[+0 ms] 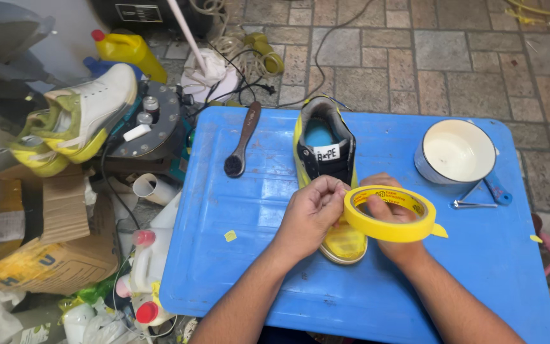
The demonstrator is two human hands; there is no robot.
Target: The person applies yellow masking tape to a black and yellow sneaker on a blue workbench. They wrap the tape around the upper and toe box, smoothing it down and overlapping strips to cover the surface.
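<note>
A: Where is the tape roll [391, 214] sitting right now?

B: The right hand [394, 223] is gripping it, fingers passing through its hole, holding it just above the toe of the shoe [326, 159]. The left hand [313, 213] is closing on the roll's near-left edge, fingertips pinching there, seemingly at the loose end of the tape, though that end is hidden.

A: So both hands are together?

B: Touching, almost, both over the shoe's toe.

A: And how is the shoe lying?

B: Its long axis is running straight away from the person on the blue table [237, 191], toe near, heel far. The hands are covering the toe; the heel is lying beyond them, between a brush [242, 141] and a bowl [454, 151].
</note>
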